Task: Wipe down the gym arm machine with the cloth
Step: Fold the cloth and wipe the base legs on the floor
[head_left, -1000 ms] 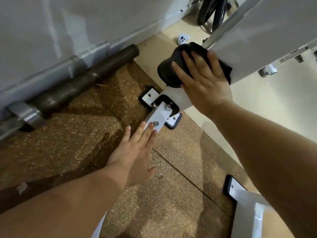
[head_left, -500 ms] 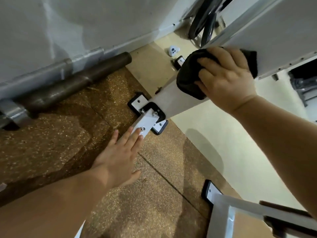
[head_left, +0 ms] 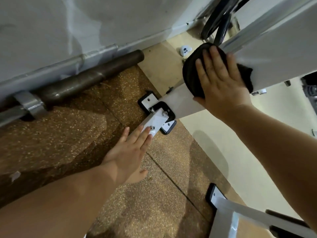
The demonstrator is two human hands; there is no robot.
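Left grip (head_left: pixel 127 152), right grip (head_left: pixel 221 83): bare hands, bare forearms (head_left: pixel 60 203).

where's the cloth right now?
Head view, upper right: the cloth is pressed flat under the right hand against the white beam, up-frame of the bolted base plate on the floor.

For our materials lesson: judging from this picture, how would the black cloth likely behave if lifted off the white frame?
Probably floppy: the black cloth wraps around the white frame beam under the right hand. Likely light, since flat fingers alone press it there. Unlikely to roll or break.
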